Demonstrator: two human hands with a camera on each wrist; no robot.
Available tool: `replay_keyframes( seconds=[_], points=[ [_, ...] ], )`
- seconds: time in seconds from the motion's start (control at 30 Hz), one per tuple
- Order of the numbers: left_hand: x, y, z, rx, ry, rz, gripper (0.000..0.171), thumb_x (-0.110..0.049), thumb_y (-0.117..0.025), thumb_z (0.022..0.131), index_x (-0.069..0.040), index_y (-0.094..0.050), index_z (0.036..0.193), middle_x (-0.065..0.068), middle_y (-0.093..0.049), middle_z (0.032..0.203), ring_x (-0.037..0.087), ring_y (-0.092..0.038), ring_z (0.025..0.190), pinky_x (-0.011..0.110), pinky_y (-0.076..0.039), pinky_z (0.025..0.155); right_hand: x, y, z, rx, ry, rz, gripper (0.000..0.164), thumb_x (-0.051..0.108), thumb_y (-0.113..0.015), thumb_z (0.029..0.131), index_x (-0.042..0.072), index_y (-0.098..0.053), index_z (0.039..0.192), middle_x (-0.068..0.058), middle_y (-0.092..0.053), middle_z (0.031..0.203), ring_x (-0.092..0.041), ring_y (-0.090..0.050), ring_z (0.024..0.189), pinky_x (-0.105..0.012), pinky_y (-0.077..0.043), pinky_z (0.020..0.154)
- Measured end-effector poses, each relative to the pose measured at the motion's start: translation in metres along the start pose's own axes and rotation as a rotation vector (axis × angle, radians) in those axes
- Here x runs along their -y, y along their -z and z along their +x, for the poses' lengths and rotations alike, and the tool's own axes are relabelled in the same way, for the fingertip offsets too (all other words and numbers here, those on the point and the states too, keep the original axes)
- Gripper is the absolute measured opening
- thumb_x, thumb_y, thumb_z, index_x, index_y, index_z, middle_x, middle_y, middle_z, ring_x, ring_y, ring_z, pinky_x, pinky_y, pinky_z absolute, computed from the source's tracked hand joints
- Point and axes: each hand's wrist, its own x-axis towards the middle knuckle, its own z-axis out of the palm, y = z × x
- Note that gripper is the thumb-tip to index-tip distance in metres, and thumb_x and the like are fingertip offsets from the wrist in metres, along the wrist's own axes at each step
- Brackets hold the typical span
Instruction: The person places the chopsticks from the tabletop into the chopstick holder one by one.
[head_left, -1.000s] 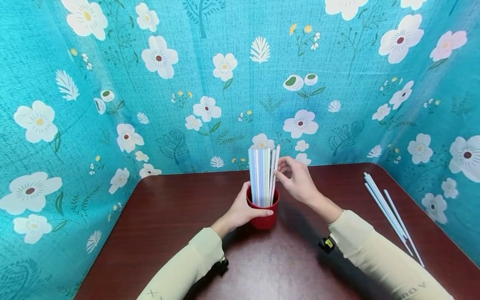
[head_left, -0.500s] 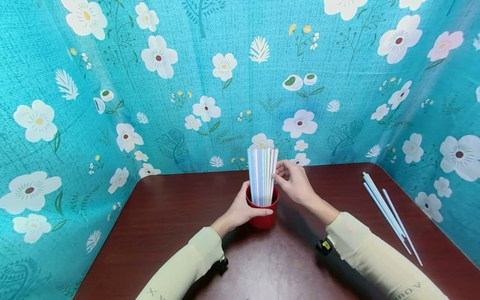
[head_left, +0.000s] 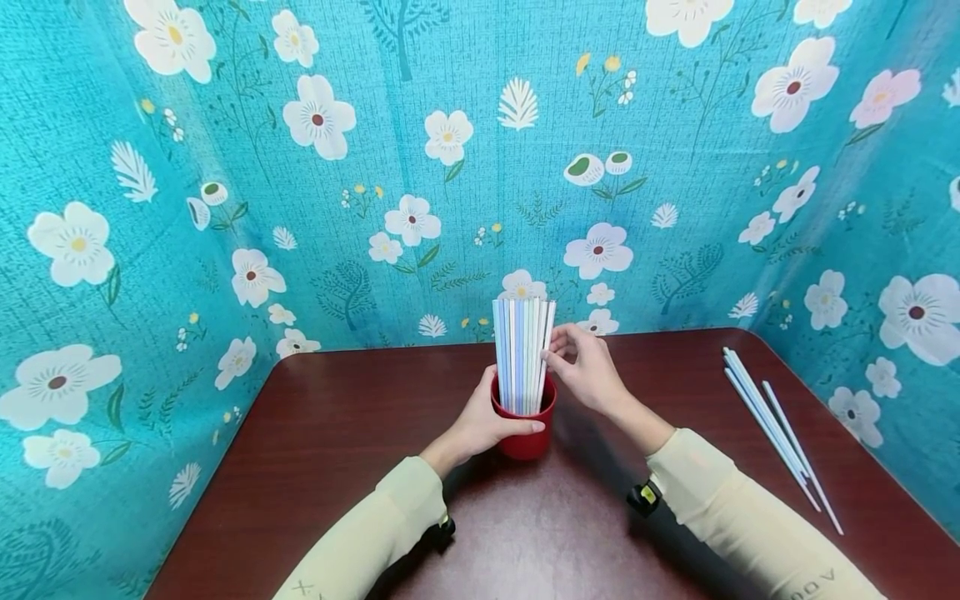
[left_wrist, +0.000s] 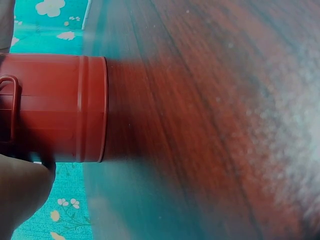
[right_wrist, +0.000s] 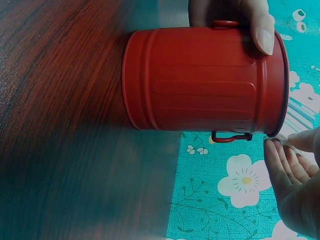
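A red metal cup (head_left: 525, 442) with small side handles stands upright on the table. My left hand (head_left: 480, 421) grips it from the left, thumb across its front; its fingers behind the cup are hidden. A bunch of long, thin, straw-like sticks (head_left: 517, 354) in pale blue, white and pale green stands in the cup, rising well above the rim. At the right side of the bunch, my right hand (head_left: 588, 367) pinches the outermost white stick (head_left: 550, 329) between thumb and fingers. In the right wrist view the right hand (right_wrist: 295, 175) is close beside the cup's rim.
Several similar loose sticks (head_left: 768, 425) lie on the dark red-brown table (head_left: 360, 417) at the right, near its edge. A blue flowered curtain (head_left: 465, 200) hangs behind the table and on both sides.
The outermost white stick has sunk lower into the cup and lies closer against the bunch. My right hand has moved slightly left and down with it. My left hand keeps its grip.
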Motion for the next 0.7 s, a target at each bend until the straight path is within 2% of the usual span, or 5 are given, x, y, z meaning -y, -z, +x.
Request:
replay_keyframes(
  seconds=[0.2, 0.43, 0.6, 0.7],
  points=[
    [-0.001, 0.000, 0.000, -0.010, 0.000, 0.004, 0.091, -0.031, -0.091, 0.077, -0.035, -0.033, 0.148, -0.011, -0.051, 0.144, 0.016, -0.050, 0.130, 0.043, -0.054, 0.100, 0.001, 0.000, 0.000, -0.003, -0.010, -0.002, 0.025, 0.002, -0.076, 0.091, -0.001, -0.064, 0.113, -0.013, -0.068, 0.095, -0.022, -0.067, 0.083, -0.037, -0.060, 0.080],
    [0.000, -0.002, 0.002, -0.001, -0.008, 0.003, 0.092, -0.032, -0.091, 0.077, -0.033, -0.033, 0.148, -0.010, -0.051, 0.143, 0.017, -0.050, 0.130, 0.043, -0.054, 0.099, 0.000, 0.006, -0.002, 0.029, -0.035, -0.017, 0.037, 0.007, -0.075, 0.092, 0.000, -0.061, 0.126, -0.013, -0.069, 0.100, -0.023, -0.069, 0.088, -0.044, -0.058, 0.085],
    [0.003, 0.000, 0.002, -0.013, -0.004, 0.004, 0.091, -0.032, -0.092, 0.076, -0.031, -0.034, 0.147, -0.009, -0.053, 0.141, 0.017, -0.051, 0.128, 0.043, -0.053, 0.100, -0.002, 0.017, 0.001, 0.058, -0.052, -0.047, 0.037, 0.014, -0.070, 0.098, 0.000, -0.060, 0.130, -0.012, -0.069, 0.103, -0.024, -0.068, 0.093, -0.043, -0.057, 0.084],
    [0.003, 0.000, 0.003, -0.012, -0.008, -0.001, 0.092, -0.032, -0.092, 0.075, -0.032, -0.034, 0.147, -0.010, -0.053, 0.141, 0.017, -0.050, 0.129, 0.043, -0.055, 0.097, -0.012, 0.031, 0.005, 0.043, -0.054, -0.073, 0.031, 0.011, -0.067, 0.099, -0.001, -0.062, 0.127, -0.014, -0.069, 0.105, -0.028, -0.069, 0.096, -0.045, -0.057, 0.086]
  ],
)
